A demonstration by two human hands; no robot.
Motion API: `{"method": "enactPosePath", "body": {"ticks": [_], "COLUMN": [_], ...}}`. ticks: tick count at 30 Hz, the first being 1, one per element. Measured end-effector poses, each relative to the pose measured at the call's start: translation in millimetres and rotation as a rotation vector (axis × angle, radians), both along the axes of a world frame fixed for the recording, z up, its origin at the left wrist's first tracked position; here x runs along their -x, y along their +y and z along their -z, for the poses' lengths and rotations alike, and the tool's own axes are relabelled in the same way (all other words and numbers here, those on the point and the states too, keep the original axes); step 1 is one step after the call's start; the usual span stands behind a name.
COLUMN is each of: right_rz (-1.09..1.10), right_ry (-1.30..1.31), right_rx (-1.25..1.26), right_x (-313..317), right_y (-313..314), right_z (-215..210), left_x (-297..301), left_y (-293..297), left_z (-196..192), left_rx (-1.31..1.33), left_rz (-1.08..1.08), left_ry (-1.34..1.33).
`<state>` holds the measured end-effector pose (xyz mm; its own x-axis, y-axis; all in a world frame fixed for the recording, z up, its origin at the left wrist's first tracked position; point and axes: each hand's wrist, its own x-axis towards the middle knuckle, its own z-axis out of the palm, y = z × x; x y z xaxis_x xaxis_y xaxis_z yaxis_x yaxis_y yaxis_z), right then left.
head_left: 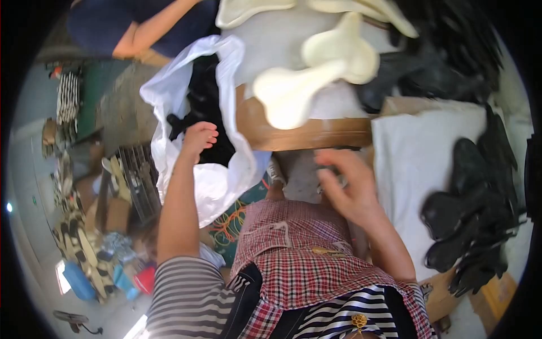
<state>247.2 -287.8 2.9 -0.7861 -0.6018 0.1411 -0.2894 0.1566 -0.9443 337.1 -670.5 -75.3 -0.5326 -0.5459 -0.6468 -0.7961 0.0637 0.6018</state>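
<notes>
My left hand [201,139] reaches over the mouth of a white plastic sack [164,90] with black pieces [203,85] inside. Its fingers are curled, and a rounded black end shows beside the knuckles; whether the hand grips it is hidden. My right hand [351,186] hangs by the near edge of a cardboard-sided worktop [305,134], slightly blurred. Thumb and fingers are bent but apart, with nothing visible between them. Beyond that hand, two cream, smooth-lobed pieces [291,93] overlap on the worktop, smeared by motion.
More cream pieces [254,10] lie farther back. Overlapping black lobed pieces [451,212] run along a white-covered surface [418,169] at the right. Another person's bare arm [152,34] is at the far left. Orange cords [228,226] lie on the green floor.
</notes>
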Motion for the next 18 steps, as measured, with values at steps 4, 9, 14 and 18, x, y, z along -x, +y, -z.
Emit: {"method": "enactPosePath", "body": {"ticks": [4,9,14,18], "right_rz": [-0.376,-0.386,-0.062,-0.036], "right_ry": [-0.303,-0.524,-0.583,-0.74], "right_rx": [-0.077,-0.317,-0.717,-0.794], "right_x": [-44,-111,-130,-121], "right_y": [-63,-171,-225,-237], "right_z": [95,264,403,462], "left_x": [-74,-139,-140,-156], "left_y": [36,4,10,-1], "left_z": [125,224,278,279], "left_rx": [-0.055,0.033,0.046,0.071], "left_rz": [-0.4,-0.641,-0.168,0.013], "left_ry": [-0.159,-0.34,-0.522,-0.706]}}
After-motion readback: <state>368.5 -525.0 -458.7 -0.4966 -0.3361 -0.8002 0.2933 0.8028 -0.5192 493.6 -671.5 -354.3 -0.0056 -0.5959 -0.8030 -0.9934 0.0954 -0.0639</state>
